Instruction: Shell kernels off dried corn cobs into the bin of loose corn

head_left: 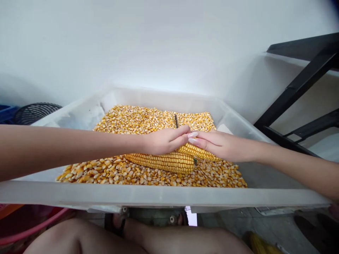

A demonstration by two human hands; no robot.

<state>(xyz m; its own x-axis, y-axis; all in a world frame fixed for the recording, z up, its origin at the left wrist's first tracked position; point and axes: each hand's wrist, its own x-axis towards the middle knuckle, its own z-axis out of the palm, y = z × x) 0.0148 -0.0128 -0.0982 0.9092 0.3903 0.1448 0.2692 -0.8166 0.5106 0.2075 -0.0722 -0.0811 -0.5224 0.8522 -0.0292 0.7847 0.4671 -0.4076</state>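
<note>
Above a bed of loose corn kernels, my left hand reaches in from the left with its fingers stretched out and close together. My right hand comes from the right, fingers also extended, and its fingertips touch those of the left. Just below the hands lies a yellow corn cob, on its side on the kernels. A second corn cob is partly covered by my right hand. Behind the left fingers a thin dark stick stands up; its lower end is hidden.
A translucent plastic tub holds the kernels and cobs. Black furniture legs stand at the right. To the left are a dark wire basket and a pink basin. Beyond the tub rises a white wall.
</note>
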